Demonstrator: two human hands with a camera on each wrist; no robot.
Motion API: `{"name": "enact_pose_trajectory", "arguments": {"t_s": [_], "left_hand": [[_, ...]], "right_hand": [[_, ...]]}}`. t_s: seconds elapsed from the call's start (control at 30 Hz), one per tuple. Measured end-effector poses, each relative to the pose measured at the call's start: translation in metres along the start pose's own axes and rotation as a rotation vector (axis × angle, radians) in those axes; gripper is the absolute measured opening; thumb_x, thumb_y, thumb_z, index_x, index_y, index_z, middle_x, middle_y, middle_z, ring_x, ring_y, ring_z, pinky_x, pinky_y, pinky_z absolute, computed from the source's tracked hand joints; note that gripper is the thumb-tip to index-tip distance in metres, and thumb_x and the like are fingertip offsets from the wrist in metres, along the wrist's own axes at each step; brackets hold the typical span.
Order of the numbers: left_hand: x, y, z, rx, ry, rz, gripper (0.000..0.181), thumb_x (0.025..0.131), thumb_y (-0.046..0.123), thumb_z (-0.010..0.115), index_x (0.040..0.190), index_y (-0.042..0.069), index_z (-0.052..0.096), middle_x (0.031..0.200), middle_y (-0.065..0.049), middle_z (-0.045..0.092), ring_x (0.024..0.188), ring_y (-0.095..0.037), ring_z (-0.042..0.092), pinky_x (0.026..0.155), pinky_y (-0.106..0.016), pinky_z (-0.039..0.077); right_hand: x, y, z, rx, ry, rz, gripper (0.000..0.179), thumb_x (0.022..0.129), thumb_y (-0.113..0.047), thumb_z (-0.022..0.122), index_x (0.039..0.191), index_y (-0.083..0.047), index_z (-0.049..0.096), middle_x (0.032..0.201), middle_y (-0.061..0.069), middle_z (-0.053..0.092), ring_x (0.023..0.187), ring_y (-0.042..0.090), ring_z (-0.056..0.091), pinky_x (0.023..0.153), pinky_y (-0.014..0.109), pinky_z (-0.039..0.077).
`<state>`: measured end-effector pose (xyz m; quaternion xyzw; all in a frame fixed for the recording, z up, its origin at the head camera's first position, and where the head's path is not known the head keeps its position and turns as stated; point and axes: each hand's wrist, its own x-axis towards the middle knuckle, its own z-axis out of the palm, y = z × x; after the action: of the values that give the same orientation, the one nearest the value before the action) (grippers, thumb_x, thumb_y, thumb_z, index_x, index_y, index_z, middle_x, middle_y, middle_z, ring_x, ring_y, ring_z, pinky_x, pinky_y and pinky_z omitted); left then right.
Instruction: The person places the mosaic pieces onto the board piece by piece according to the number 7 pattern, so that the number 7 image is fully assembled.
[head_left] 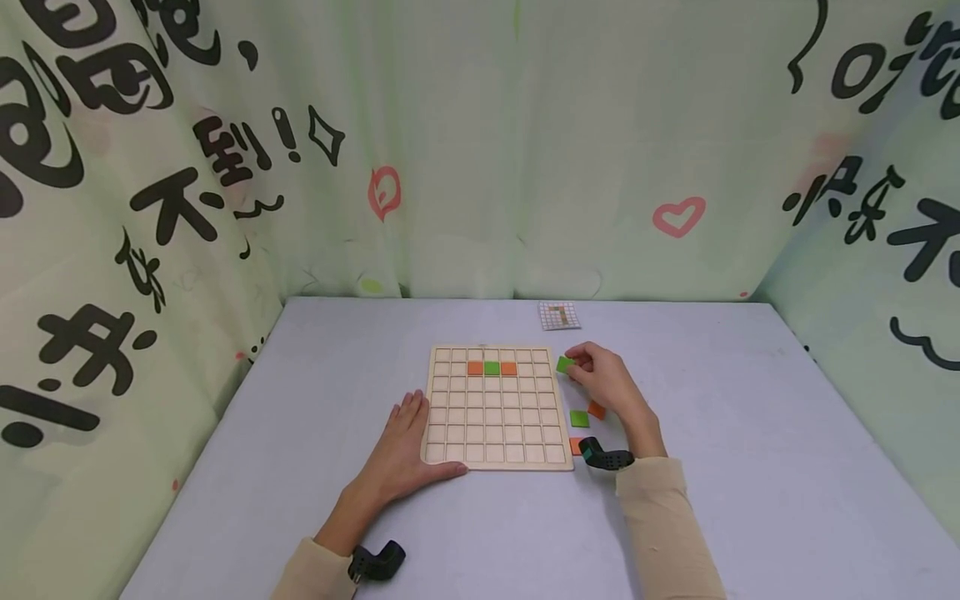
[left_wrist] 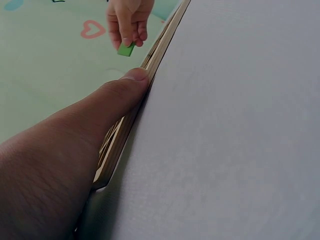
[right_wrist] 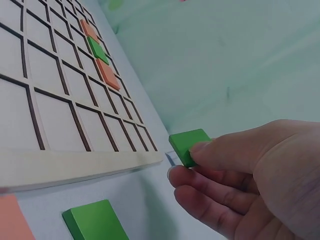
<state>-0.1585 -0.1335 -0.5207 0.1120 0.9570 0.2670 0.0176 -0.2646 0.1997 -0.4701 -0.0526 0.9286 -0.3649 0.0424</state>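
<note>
A wooden grid board [head_left: 495,425] lies on the table, with an orange, a green and another orange square tile side by side in its second row from the far edge. My left hand [head_left: 405,454] rests against the board's left side and near left corner, fingers straight and thumb [left_wrist: 120,92] along the near edge. Just off the board's far right side, my right hand [head_left: 606,379] pinches a green tile [right_wrist: 189,142] between thumb and fingers, held above the table. Below that hand lie a loose green tile [head_left: 579,418] and two orange tiles, one [head_left: 597,409] partly covered.
A small card [head_left: 559,316] printed with a grid and coloured squares lies near the table's far edge. Curtains with black lettering and red hearts [head_left: 678,217] surround the white table [head_left: 750,467]. Each wrist wears a black camera band [head_left: 603,456].
</note>
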Motion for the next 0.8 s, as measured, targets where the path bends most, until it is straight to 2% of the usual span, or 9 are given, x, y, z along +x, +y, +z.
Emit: {"name": "enact_pose_trajectory", "arguments": {"t_s": [0.2,0.53,0.8], "left_hand": [[0.000,0.001,-0.002,0.000,0.004,0.001,0.123,0.071,0.072,0.074,0.155,-0.005,0.027,0.166,-0.021,0.021,0.157,-0.034,0.015,0.128,-0.049,0.016],[0.000,0.003,-0.002,0.007,0.004,-0.002,0.123,0.072,0.072,0.074,0.155,-0.005,0.027,0.166,-0.021,0.022,0.156,-0.034,0.015,0.128,-0.049,0.016],[-0.001,0.003,-0.002,-0.001,-0.001,-0.008,0.123,0.071,0.072,0.074,0.156,-0.004,0.026,0.166,-0.021,0.021,0.157,-0.033,0.015,0.129,-0.049,0.015]], "right_hand": [[-0.002,-0.006,0.003,0.011,0.006,-0.011,0.030,0.099,-0.016,0.060,0.126,-0.003,0.062,0.110,0.014,0.068,0.092,0.022,0.064,0.080,0.032,0.053],[0.000,-0.011,0.011,0.057,-0.009,-0.047,0.025,0.099,-0.017,0.063,0.121,-0.005,0.062,0.101,0.012,0.068,0.085,0.020,0.068,0.074,0.028,0.054],[0.000,-0.014,0.017,0.087,-0.009,-0.063,0.024,0.099,-0.016,0.063,0.120,-0.005,0.061,0.101,0.011,0.068,0.083,0.020,0.068,0.074,0.026,0.055]]}}
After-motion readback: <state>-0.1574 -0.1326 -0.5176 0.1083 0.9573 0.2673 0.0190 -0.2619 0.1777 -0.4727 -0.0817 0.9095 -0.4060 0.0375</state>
